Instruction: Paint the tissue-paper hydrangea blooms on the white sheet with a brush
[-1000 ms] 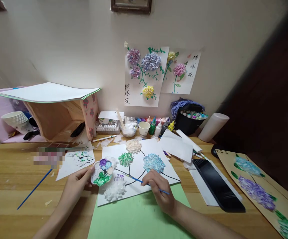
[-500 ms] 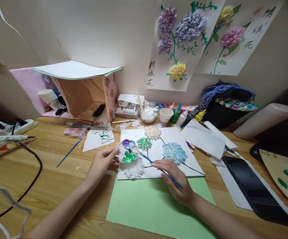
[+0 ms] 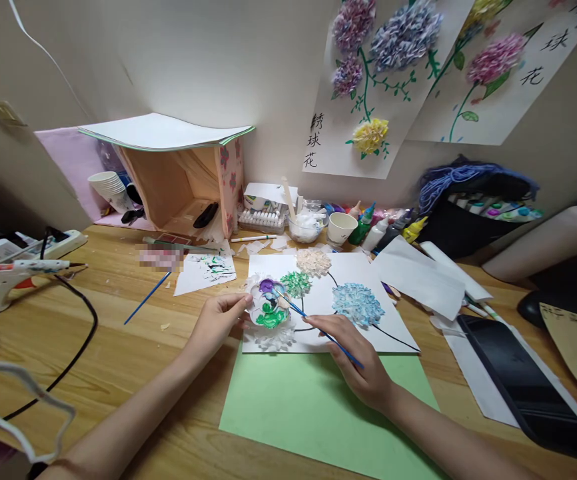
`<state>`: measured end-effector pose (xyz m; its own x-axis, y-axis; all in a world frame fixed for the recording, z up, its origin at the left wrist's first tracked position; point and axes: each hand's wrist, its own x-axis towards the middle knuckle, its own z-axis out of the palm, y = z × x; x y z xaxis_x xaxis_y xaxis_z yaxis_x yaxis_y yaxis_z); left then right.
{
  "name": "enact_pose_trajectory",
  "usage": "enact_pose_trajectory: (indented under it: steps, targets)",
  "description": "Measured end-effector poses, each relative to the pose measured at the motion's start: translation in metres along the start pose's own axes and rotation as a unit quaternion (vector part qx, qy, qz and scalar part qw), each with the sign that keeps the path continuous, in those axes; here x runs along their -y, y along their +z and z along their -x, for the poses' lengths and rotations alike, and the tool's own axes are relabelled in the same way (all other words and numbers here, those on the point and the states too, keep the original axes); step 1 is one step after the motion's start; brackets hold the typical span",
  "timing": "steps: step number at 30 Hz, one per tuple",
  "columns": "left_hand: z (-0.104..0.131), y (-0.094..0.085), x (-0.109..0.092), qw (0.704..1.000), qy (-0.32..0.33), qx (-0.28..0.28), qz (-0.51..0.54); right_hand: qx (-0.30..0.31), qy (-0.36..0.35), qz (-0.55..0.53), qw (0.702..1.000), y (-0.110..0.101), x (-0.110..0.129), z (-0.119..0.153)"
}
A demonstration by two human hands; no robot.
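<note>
My left hand [image 3: 226,320] pinches the rim of a small round paint palette [image 3: 256,312] with purple, green and blue paint in its wells. Between the fingers of my right hand [image 3: 351,350] is a thin blue paintbrush [image 3: 331,337], its tip at the palette's upper right wells. Beneath both lies a white sheet [image 3: 318,343] bearing raised paper flowers: a blue one [image 3: 358,305] on the right, a green one [image 3: 297,284], a cream one [image 3: 313,263] at the top. A white flower [image 3: 271,341] is partly hidden under the palette.
Green paper [image 3: 318,407] lies under the white sheet. To the left are another blue brush [image 3: 147,298] and a glue gun [image 3: 8,277]. Paint bottles [image 3: 363,225] and a paper cup [image 3: 341,229] stand behind. A black phone-like slab [image 3: 523,380] lies right.
The whole view has shifted slightly, so things appear a little further right. The brush tip stays at the palette, which both hands keep close together.
</note>
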<state>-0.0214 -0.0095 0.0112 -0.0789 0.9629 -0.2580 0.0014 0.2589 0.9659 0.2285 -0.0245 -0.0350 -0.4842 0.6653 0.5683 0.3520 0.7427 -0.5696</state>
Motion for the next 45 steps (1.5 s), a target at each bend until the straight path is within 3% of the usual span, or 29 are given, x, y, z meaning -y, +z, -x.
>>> enact_pose_trajectory:
  steps: [5, 19, 24, 28, 31, 35, 45]
  targets:
    - [0.000, 0.001, -0.001, 1.000, 0.003, -0.007, -0.003, -0.021, -0.004, 0.001, 1.000, -0.001, 0.001, 0.000]
    - [-0.004, -0.002, 0.006, 1.000, -0.005, -0.010, 0.006, 0.016, 0.000, -0.007, 1.000, 0.000, 0.000, 0.001]
    - [-0.008, -0.007, 0.006, 1.000, -0.010, -0.012, 0.007, -0.080, 0.004, -0.023, 0.997, -0.005, -0.001, 0.005]
    - [-0.010, -0.013, 0.000, 0.999, -0.012, -0.035, 0.017, -0.170, 0.061, -0.069, 0.981, -0.007, -0.005, 0.008]
    - [-0.014, -0.020, -0.002, 0.997, -0.001, -0.075, 0.018, -0.205, 0.099, -0.107, 0.968, -0.008, -0.007, 0.009]
    - [-0.022, -0.028, 0.001, 0.993, 0.008, -0.112, 0.030, -0.191, 0.108, -0.117, 0.969, -0.010, -0.007, 0.010]
    - [-0.020, -0.024, 0.007, 0.993, 0.006, -0.115, 0.021, -0.098, 0.097, -0.082, 0.987, -0.013, -0.006, 0.007]
